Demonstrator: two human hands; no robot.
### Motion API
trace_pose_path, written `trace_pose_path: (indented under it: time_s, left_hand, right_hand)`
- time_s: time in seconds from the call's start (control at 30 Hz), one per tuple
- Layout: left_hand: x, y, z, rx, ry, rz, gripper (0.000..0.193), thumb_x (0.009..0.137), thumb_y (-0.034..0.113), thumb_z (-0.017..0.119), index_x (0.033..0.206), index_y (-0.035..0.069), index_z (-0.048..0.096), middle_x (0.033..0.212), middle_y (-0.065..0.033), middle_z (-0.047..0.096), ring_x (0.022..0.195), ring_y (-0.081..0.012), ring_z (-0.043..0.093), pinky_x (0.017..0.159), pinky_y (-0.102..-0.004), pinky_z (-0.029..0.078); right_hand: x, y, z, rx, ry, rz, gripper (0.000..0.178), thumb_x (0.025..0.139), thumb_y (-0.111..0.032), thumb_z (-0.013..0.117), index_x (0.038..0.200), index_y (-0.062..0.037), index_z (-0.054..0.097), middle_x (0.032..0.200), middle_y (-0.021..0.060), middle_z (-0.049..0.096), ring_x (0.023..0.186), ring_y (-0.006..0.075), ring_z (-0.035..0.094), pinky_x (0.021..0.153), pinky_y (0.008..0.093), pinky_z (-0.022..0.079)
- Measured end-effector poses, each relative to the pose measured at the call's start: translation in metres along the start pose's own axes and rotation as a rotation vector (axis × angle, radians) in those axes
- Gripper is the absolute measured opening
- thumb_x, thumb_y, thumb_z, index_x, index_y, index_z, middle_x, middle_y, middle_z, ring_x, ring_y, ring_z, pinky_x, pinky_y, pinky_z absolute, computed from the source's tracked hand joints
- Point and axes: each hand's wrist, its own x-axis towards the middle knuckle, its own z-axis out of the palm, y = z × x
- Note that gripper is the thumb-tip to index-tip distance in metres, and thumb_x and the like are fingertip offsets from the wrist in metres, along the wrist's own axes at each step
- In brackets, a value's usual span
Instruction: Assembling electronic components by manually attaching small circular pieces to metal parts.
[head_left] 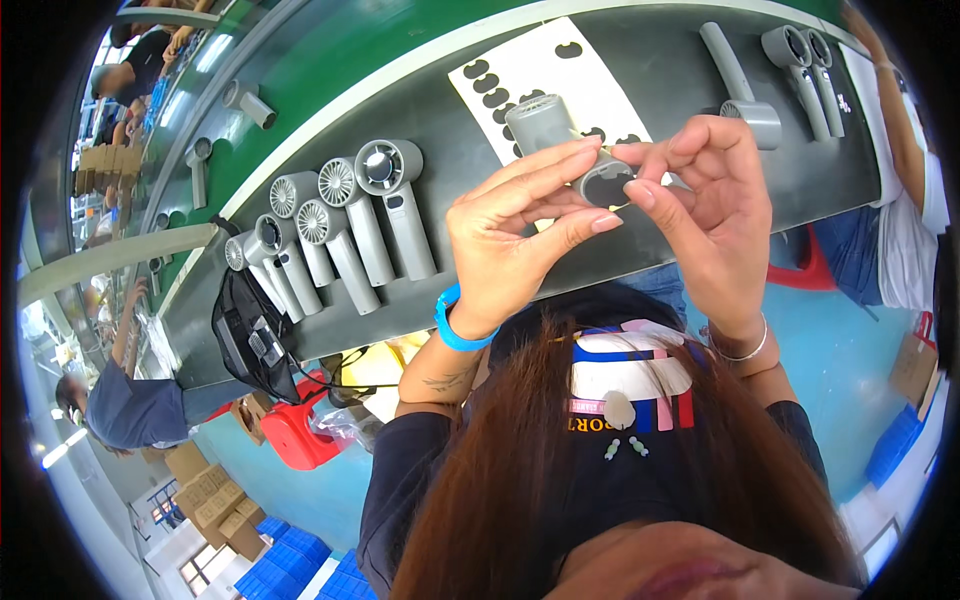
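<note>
My left hand (520,225) is wrapped round the handle of a grey handheld fan (541,122), whose head points away from me. The handle's end faces me and bears a black notched sticker (606,186). At the sticker's right edge, my right hand (708,200) has its thumb and index finger pinched close, the thumb tip touching it. The other right fingers are curled. Beneath the fan lies a white sheet (590,85) with several similar black stickers in rows.
Several grey handheld fans (405,230) lie on the dark table (450,135) at left, beside a black bag (250,335). More fans (800,85) lie at right, near another person's arm (890,120). A red stool (298,430) stands below left. A green belt (330,60) runs beyond.
</note>
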Motion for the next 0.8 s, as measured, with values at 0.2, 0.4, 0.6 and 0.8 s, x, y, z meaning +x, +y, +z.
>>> trace_pose_path:
  time_s: [0.2, 0.4, 0.6, 0.8]
  left_hand:
    - [-0.0004, 0.0026, 0.0005, 0.018, 0.002, -0.01, 0.041, 0.073, -0.011, 0.072, 0.112, -0.003, 0.065, 0.119, -0.0185, 0.06, 0.087, -0.0201, 0.067, 0.076, -0.0297, 0.059]
    - [-0.0014, 0.0028, 0.0021, 0.007, 0.005, -0.008, 0.04, 0.074, -0.011, 0.071, 0.112, -0.002, 0.065, 0.119, -0.0188, 0.06, 0.088, -0.0199, 0.067, 0.077, -0.0298, 0.059]
    - [-0.0003, 0.0058, 0.0055, -0.012, 0.027, -0.034, 0.039, 0.073, -0.012, 0.071, 0.111, -0.006, 0.064, 0.116, -0.0207, 0.062, 0.095, -0.0191, 0.064, 0.079, -0.0276, 0.056]
    - [0.0013, -0.0002, 0.0033, 0.004, 0.015, 0.007, 0.037, 0.074, -0.012, 0.07, 0.11, -0.003, 0.066, 0.116, -0.0182, 0.062, 0.09, -0.0172, 0.066, 0.077, -0.0273, 0.058]
  right_hand:
    - [-0.0007, -0.0017, 0.0007, -0.035, -0.003, -0.003, 0.033, 0.084, 0.012, 0.06, 0.108, -0.0017, 0.041, 0.089, 0.0085, 0.056, 0.101, 0.0207, 0.06, 0.087, 0.0288, 0.049]
    - [-0.0018, -0.0013, 0.0004, -0.041, -0.001, 0.005, 0.033, 0.084, 0.012, 0.059, 0.108, -0.0012, 0.041, 0.092, 0.009, 0.055, 0.102, 0.0199, 0.06, 0.085, 0.0268, 0.051]
    - [-0.0016, -0.0048, 0.0013, -0.124, 0.011, -0.001, 0.033, 0.084, 0.011, 0.06, 0.108, -0.0014, 0.04, 0.092, 0.0083, 0.055, 0.102, 0.0192, 0.06, 0.081, 0.0251, 0.052]
    - [0.0004, -0.0046, 0.001, -0.176, 0.01, 0.014, 0.034, 0.084, 0.01, 0.06, 0.109, -0.0021, 0.041, 0.09, 0.0072, 0.055, 0.102, 0.0188, 0.06, 0.079, 0.024, 0.052]
